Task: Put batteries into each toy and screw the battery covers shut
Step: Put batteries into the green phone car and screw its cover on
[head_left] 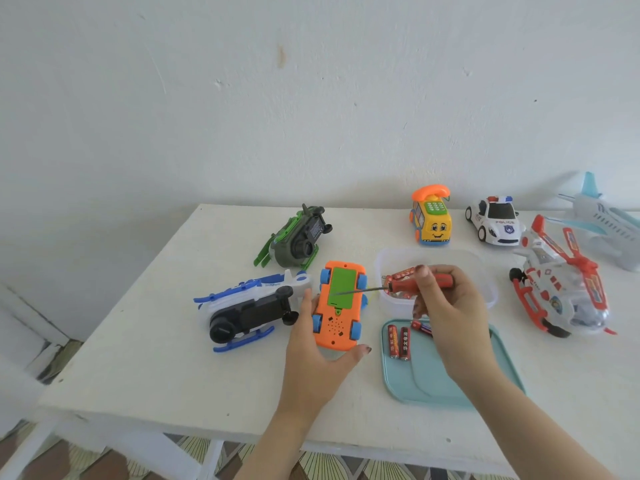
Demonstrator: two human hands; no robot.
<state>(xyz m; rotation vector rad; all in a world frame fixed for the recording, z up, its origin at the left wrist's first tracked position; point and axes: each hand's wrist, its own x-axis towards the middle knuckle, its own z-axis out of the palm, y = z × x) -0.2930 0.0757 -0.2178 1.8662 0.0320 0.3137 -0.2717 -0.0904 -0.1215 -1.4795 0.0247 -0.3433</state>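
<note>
An orange toy car (337,318) lies upside down on the white table (156,341), its green battery cover (341,286) facing up. My left hand (320,355) grips the car from its near end, thumb on the right side and fingers on the left. My right hand (446,306) holds a red-handled screwdriver (403,285); its thin shaft points left and its tip lies over the green cover. Two red batteries (398,342) lie side by side on a teal lid (443,379), with another battery (421,327) partly hidden under my right hand.
A clear tub (485,271) with more batteries sits behind my right hand. A blue-white helicopter (249,311) and a green helicopter (296,239) lie overturned on the left. A yellow phone car (433,225), police car (495,220), red-white helicopter (561,285) and pale plane (606,223) stand on the right.
</note>
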